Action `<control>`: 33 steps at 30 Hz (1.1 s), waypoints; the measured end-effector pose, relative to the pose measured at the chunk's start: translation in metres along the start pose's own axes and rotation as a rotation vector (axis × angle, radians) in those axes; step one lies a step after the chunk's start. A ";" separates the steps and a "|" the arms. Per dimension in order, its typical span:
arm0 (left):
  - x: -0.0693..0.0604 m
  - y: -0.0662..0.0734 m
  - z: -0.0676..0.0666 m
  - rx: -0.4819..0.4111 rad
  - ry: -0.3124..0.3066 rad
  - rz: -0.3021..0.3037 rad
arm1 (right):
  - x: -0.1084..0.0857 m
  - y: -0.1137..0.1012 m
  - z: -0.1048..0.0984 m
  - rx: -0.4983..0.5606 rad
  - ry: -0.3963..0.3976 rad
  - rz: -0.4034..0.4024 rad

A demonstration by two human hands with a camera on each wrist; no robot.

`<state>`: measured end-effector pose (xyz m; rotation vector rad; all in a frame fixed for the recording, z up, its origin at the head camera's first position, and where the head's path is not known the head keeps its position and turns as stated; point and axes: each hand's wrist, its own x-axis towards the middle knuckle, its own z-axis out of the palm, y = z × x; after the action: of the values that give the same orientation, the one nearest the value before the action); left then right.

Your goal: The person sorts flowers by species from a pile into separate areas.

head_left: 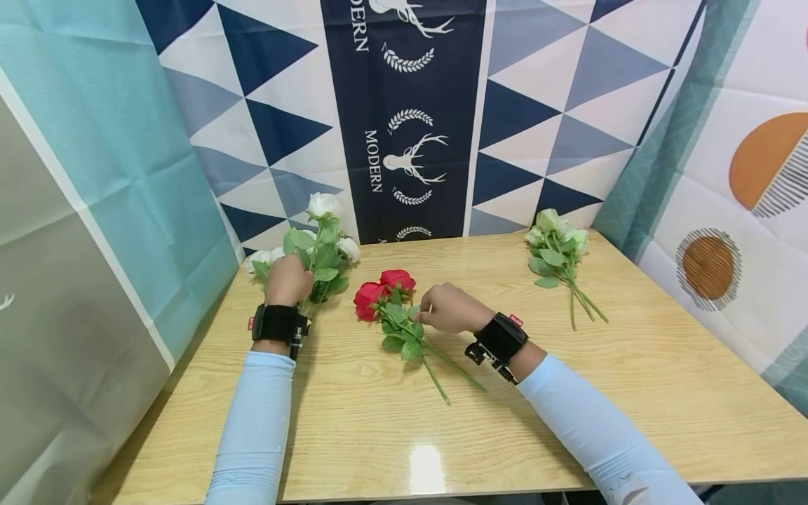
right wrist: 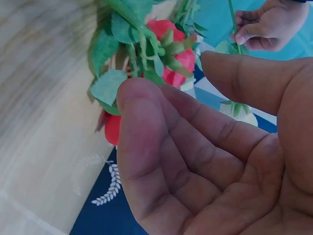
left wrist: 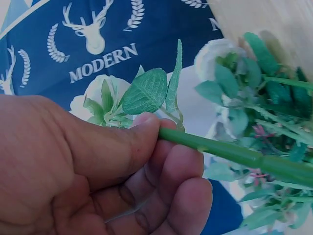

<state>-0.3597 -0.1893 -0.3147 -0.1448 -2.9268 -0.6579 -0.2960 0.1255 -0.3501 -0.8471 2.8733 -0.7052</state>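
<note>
A smooth green stem (left wrist: 230,152) runs past the left wrist view's right edge; the bare right hand (right wrist: 210,156) partly hides red, green-leaved roses (right wrist: 183,62).

Patterned fabric (head_left: 404,84) hangs behind a wood-grain table (head_left: 353,435) with bright glare (head_left: 426,470).

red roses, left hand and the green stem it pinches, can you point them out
Red roses (head_left: 369,302): head view, petals of the nearer bloom.
Left hand (head_left: 287,280): head view, back of the hand.
Green stem (left wrist: 232,153): left wrist view, leafless length.
</note>
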 end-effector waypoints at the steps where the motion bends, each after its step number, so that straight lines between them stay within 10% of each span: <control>1: -0.001 0.002 -0.001 -0.005 0.010 0.006 | 0.000 0.000 -0.002 0.003 0.007 0.003; 14: -0.008 0.039 -0.002 -0.110 0.043 0.218 | -0.003 -0.008 -0.017 0.067 0.201 0.026; 23: -0.021 0.073 0.005 -0.355 -0.006 0.401 | -0.001 -0.019 -0.018 0.144 0.513 -0.068; 33: -0.039 0.106 0.025 -0.545 -0.053 0.449 | -0.005 -0.032 -0.021 0.232 0.741 -0.194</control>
<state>-0.3109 -0.0858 -0.2988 -0.8485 -2.5346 -1.3435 -0.2796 0.1130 -0.3172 -1.0021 3.2142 -1.6430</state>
